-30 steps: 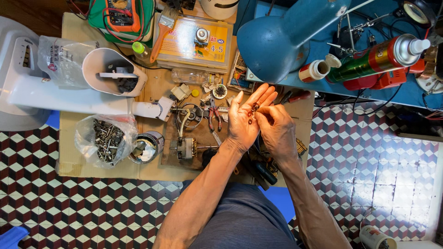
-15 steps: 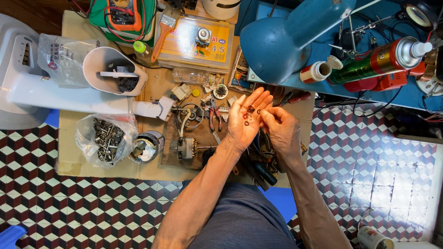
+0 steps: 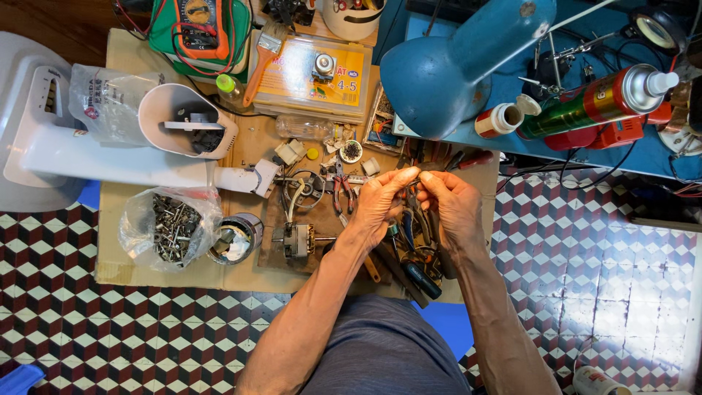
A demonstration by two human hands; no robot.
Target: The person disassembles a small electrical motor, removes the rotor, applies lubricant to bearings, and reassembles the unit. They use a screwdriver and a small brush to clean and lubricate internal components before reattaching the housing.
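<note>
My left hand (image 3: pixel 376 207) and my right hand (image 3: pixel 455 205) meet fingertip to fingertip above a cardboard sheet (image 3: pixel 139 272) on the tiled floor. Between the fingertips is a small dark part (image 3: pixel 414 180), pinched from both sides; it is too small to tell its kind. The left fingers are curled in. Below the hands lies a heap of screwdrivers (image 3: pixel 423 279) and other hand tools. A small electric motor (image 3: pixel 295 240) sits just left of my left wrist, and red-handled pliers (image 3: pixel 342 192) lie beside the left hand.
A bag of screws (image 3: pixel 172 228) and a metal cup (image 3: pixel 238 238) lie at the left. A white appliance housing (image 3: pixel 183 121), a yellow box (image 3: pixel 311 72), a brush (image 3: pixel 259 62) and a multimeter (image 3: pixel 197 20) are behind. A blue lamp (image 3: pixel 453 66) and a spray can (image 3: pixel 599 102) stand at the right.
My left palm was open and flat with small bits on it while the right fingers picked at them. Now the left fingers have curled in and both hands pinch one small part.
</note>
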